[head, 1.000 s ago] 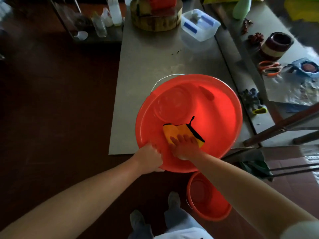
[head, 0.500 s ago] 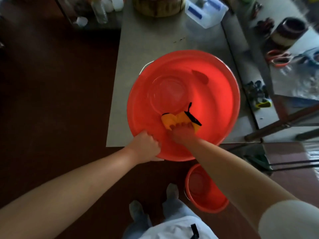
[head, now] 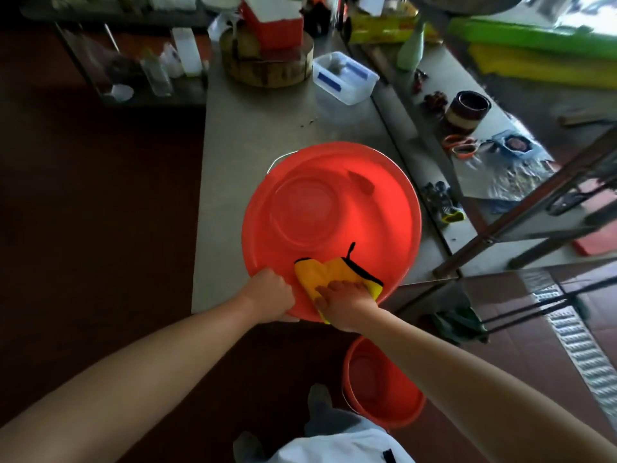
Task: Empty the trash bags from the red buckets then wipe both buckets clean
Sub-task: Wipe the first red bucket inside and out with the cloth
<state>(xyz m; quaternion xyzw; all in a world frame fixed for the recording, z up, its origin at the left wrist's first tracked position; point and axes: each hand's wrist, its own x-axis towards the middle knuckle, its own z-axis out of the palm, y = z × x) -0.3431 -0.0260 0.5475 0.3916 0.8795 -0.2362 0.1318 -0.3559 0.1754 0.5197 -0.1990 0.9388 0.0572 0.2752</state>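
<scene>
Red bucket (head: 384, 228), the large one, stands on the near end of the steel table (head: 267, 128), directly under both my hands, its open mouth facing up at me. I count two red buckets in all: this one, and a second red bucket (head: 384, 382) on the floor by my feet, below my right forearm. One yellow cloth (head: 320, 272) with black edging lies on the large bucket's near inner wall. My left hand (head: 270, 292) grips the near rim, fingers curled over the edge, arm stretched forward. My right hand (head: 344, 302), just beside it, has its fingers straight and slightly spread, pressing the cloth flat against the wall.
</scene>
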